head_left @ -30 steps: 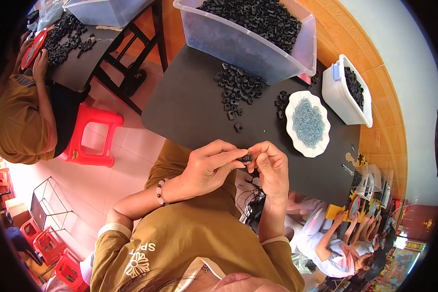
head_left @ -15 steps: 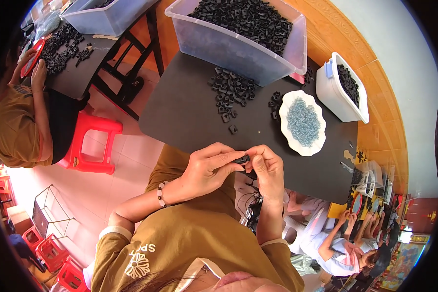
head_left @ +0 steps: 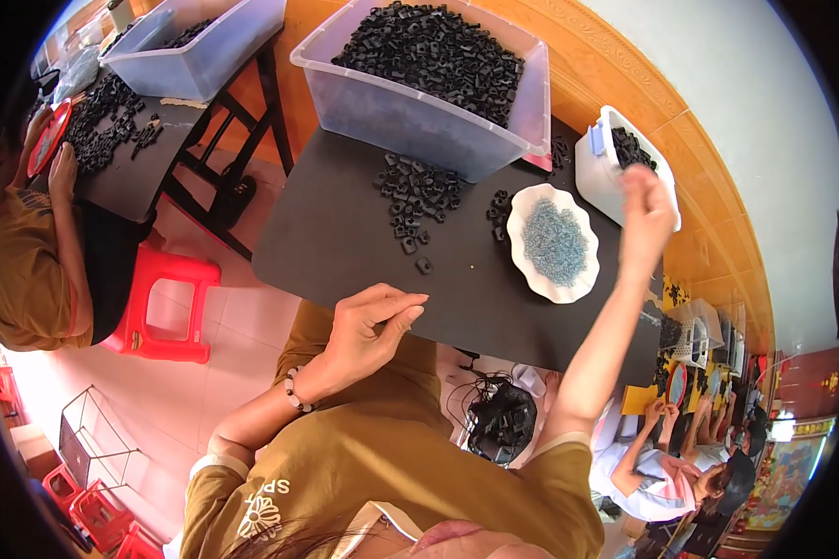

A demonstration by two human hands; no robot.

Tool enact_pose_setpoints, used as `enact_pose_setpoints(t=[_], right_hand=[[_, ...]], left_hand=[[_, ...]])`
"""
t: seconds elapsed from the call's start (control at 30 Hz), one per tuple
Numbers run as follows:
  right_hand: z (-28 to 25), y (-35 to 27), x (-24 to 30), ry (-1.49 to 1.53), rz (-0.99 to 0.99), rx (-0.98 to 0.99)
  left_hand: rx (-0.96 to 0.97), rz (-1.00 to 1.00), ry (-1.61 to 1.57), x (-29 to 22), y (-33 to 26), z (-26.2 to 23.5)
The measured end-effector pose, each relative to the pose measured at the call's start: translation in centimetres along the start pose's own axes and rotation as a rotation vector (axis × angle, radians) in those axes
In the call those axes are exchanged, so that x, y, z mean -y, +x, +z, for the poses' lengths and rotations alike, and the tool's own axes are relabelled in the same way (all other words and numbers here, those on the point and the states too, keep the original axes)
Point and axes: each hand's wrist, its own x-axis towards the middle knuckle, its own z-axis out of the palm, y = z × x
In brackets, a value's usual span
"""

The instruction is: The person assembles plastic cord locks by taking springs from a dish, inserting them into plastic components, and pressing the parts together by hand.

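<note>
From where I stand, the left hand [head_left: 368, 328] holds its thumb and forefinger tips nearly together over the near edge of the bench [head_left: 317, 219]; I can't tell whether anything tiny sits in that grip. The right hand [head_left: 651, 207] is a blur at the near rim of the white tub [head_left: 602, 189], so its grip can't be read either. Black pieces [head_left: 630, 144] fill that tub. I'd keep the right wrist high there, since the scalloped dish [head_left: 548, 293] of pale bluish bits [head_left: 557, 244] stands just beside the forearm and would spill easily. Left of the dish lies a loose pile of black parts [head_left: 419, 191], below the big clear bin [head_left: 419, 140]; best leave the left elbow low, away from them.
</note>
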Motion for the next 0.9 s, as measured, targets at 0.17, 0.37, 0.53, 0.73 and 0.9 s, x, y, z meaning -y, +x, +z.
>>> enact_pose_setpoints(t=[0.17,0.37,0.53,0.73,0.9], right_hand=[[0.4,2.1,0.4,-0.158,-0.085,-0.014],[6.5,-11.3,5.2,0.006,0.027,0.615],[8.9,-15.7,6.4,-0.080,-0.138,0.679],[9.8,-16.6,5.5,-0.086,-0.308,0.618],[8.1,-17.3,5.2,0.265,0.174,0.728]], left_hand=[[-0.009,0.000,0.030,0.2,0.2,-0.1],[0.025,-0.034,0.037,0.2,0.4,-0.5],[0.018,-0.019,0.031,0.2,0.5,-0.3],[0.012,-0.048,0.024,0.0,0.4,-0.4],[-0.022,-0.079,-0.087,0.3,0.2,-0.6]])
